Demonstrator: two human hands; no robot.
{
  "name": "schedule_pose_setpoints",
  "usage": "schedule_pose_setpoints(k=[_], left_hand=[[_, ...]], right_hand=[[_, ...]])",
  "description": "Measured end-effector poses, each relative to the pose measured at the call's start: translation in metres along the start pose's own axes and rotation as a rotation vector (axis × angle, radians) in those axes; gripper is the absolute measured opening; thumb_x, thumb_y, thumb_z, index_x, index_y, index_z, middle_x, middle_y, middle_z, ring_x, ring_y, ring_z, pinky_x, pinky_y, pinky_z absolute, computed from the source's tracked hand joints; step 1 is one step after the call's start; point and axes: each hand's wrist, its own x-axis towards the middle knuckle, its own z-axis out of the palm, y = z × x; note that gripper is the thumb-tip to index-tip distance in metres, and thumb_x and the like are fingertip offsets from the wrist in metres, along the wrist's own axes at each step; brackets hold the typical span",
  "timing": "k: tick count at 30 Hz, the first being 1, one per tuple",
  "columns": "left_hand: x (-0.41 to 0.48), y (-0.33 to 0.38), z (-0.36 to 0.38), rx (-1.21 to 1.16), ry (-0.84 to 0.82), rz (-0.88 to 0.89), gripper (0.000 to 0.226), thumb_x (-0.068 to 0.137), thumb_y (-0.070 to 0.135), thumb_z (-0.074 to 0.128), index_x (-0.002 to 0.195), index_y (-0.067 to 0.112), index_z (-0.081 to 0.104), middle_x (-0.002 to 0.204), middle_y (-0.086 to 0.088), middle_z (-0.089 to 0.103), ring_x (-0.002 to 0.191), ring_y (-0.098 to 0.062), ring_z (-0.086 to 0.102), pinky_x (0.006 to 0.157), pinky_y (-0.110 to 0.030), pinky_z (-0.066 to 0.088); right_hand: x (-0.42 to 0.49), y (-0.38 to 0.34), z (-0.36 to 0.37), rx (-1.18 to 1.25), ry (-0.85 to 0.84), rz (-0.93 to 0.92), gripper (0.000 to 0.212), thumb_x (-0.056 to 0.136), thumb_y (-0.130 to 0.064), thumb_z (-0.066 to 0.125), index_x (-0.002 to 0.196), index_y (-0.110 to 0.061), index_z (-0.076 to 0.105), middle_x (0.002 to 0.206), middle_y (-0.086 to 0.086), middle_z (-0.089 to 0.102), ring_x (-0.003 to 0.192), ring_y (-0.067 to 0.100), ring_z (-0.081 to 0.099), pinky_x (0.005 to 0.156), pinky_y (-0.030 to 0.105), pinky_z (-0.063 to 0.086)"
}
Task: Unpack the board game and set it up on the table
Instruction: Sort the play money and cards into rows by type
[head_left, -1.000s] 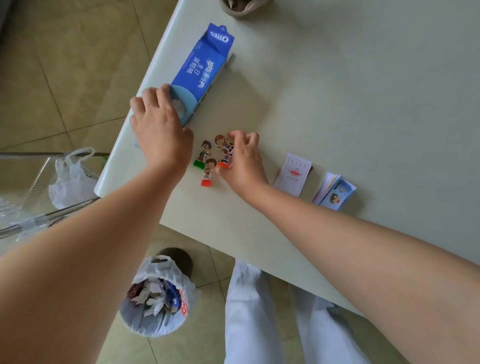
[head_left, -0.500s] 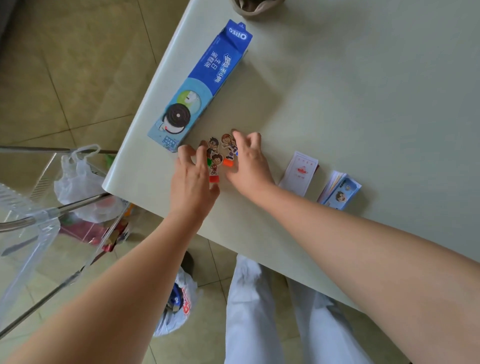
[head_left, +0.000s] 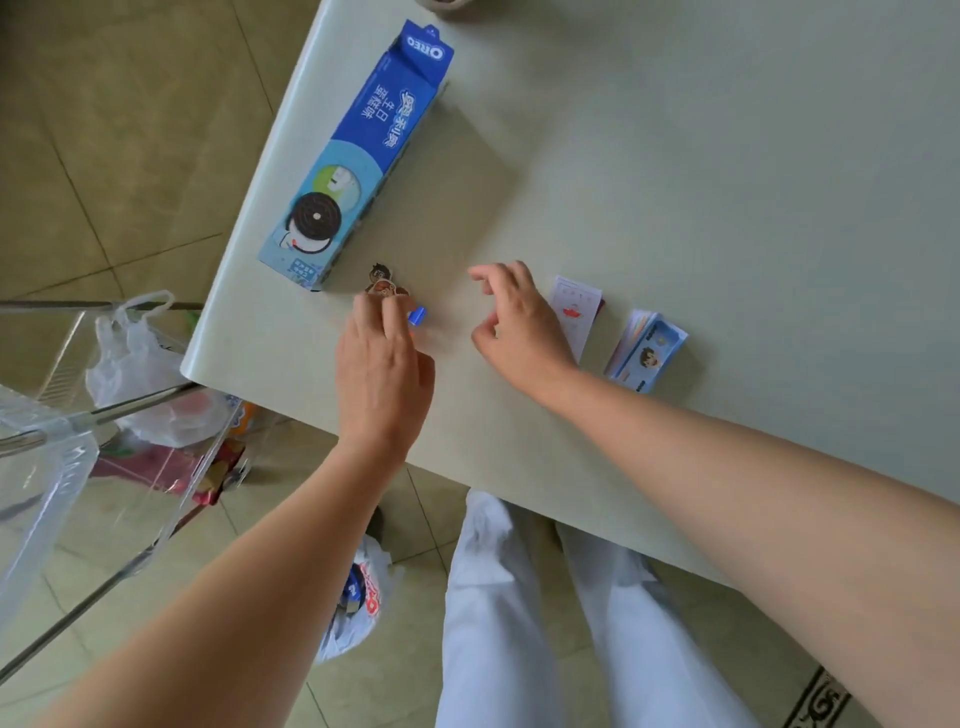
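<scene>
We see left hand (head_left: 382, 364) off the box (head_left: 358, 156), now pinching the figures (head_left: 382, 278) beside it; right hand (head_left: 519, 325) withdrawn, loosely curled, empty; setup likely proceeding.

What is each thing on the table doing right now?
Cookie box: lying flat, untouched.
Game pieces: bunched together, pinched by the left hand.
Right hand: loosely curled, holding nothing.
White cards: stacked, lying flat.
Blue cards: stacked, slightly fanned.
</scene>
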Motion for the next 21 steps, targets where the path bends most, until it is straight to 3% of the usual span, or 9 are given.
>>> schedule_pose_setpoints(k=[4,8,14,21], left_hand=[[0.001,0.044,0.018,-0.173,-0.125,-0.055,0.031,0.079,0.004,0.055,0.109,0.011,0.057,0.106,-0.009,0.051,0.092,-0.026,0.052,0.073,-0.031,0.041],[0.000,0.066,0.040,-0.302,-0.237,-0.187,0.031,0.083,0.009,0.056,0.114,0.011,0.055,0.113,-0.010,0.050,0.100,-0.025,0.052,0.080,-0.025,0.037],[-0.005,0.071,0.050,-0.344,-0.295,-0.209,0.039,0.084,0.008,0.056,0.122,0.008,0.054,0.121,-0.014,0.048,0.097,-0.029,0.057,0.090,-0.036,0.046],[-0.025,0.066,0.049,-0.386,-0.230,-0.430,0.031,0.088,0.012,0.053,0.118,0.014,0.055,0.120,-0.008,0.050,0.102,-0.022,0.055,0.083,-0.027,0.042]], right_hand=[[-0.005,0.049,-0.039,-0.175,0.138,0.083,0.053,0.078,-0.001,0.053,0.130,-0.009,0.049,0.133,0.012,0.045,0.121,0.031,0.046,0.099,0.041,0.039],[-0.005,0.077,-0.051,-0.336,-0.053,0.169,0.068,0.085,-0.012,0.054,0.147,-0.011,0.027,0.157,0.007,0.017,0.142,0.026,0.018,0.112,0.038,0.025],[-0.020,0.074,-0.034,-0.379,-0.021,0.069,0.058,0.083,-0.014,0.055,0.138,-0.011,0.035,0.135,0.011,0.037,0.122,0.029,0.035,0.098,0.036,0.036],[-0.015,0.079,-0.033,-0.350,-0.015,0.109,0.047,0.082,-0.025,0.059,0.124,-0.009,0.042,0.125,0.011,0.038,0.115,0.028,0.041,0.094,0.034,0.036]])
